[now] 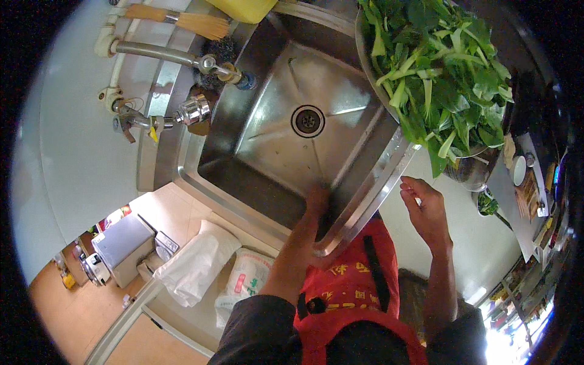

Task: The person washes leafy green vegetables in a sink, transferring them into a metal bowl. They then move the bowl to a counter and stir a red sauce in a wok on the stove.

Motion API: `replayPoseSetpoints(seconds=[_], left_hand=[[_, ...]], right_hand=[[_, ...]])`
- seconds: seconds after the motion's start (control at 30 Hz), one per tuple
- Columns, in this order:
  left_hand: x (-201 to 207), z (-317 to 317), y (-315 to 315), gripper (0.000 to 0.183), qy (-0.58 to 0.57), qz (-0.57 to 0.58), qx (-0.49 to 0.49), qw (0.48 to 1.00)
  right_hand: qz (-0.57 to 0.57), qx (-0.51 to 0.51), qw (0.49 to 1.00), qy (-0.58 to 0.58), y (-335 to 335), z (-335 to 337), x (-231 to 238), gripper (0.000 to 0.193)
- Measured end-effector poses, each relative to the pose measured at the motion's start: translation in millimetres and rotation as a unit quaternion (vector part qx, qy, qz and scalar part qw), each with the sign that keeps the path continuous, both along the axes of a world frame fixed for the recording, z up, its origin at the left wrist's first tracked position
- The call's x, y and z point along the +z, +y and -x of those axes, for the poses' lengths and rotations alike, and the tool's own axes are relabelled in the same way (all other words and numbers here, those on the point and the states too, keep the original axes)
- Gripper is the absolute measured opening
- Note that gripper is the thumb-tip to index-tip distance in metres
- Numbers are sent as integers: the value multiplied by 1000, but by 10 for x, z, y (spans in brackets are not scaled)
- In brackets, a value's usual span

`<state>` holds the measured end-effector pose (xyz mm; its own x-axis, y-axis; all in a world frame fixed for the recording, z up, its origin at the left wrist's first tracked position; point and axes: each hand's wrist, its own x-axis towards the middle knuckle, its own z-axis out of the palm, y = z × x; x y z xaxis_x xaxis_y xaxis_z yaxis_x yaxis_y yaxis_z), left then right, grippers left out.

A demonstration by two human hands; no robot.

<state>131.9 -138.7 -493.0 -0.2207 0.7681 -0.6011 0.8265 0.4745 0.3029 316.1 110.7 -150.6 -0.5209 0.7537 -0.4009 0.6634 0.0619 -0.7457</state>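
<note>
A square stainless-steel sink (341, 91) lies before me, with a round drain (308, 121) in its floor. My left hand (317, 199) reaches over the near rim into the basin; its fingers are dark and blurred, so what they do cannot be made out. Just outside the right rim, my right hand (424, 210) hangs in the air, its fingers loosely bent and apart, with nothing visible in them. Beyond it, a heap of cut leafy greens (438, 79) fills a large metal bowl (367, 58) at the sink's far right corner.
Two metal taps, an upper one (161, 53) and a lower one (143, 121), stick out from the left wall. A wooden-handled brush (182, 21) lies behind them. White plastic bags (201, 261) rest on the counter at near left. A red apron (353, 274) covers my front.
</note>
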Motion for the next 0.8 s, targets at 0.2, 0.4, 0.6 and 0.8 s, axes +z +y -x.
replayPoseSetpoints(seconds=[0.2,0.4,0.6,0.8], left_hand=[[-841,-211,-221,17,49,-29,7,998],[-1126,121,-783,27,-321,64,158,932],[329,568,-47,20,-441,265,-81,854],[2555,861,1032,8,-696,113,113,700]], right_hand=[[-7,-7,1000,4,-4,-27,26,22],[-15,-6,1000,20,-91,-55,24,26],[-40,18,999,18,-108,-70,145,26],[-14,-2,1000,28,-141,-106,134,19]])
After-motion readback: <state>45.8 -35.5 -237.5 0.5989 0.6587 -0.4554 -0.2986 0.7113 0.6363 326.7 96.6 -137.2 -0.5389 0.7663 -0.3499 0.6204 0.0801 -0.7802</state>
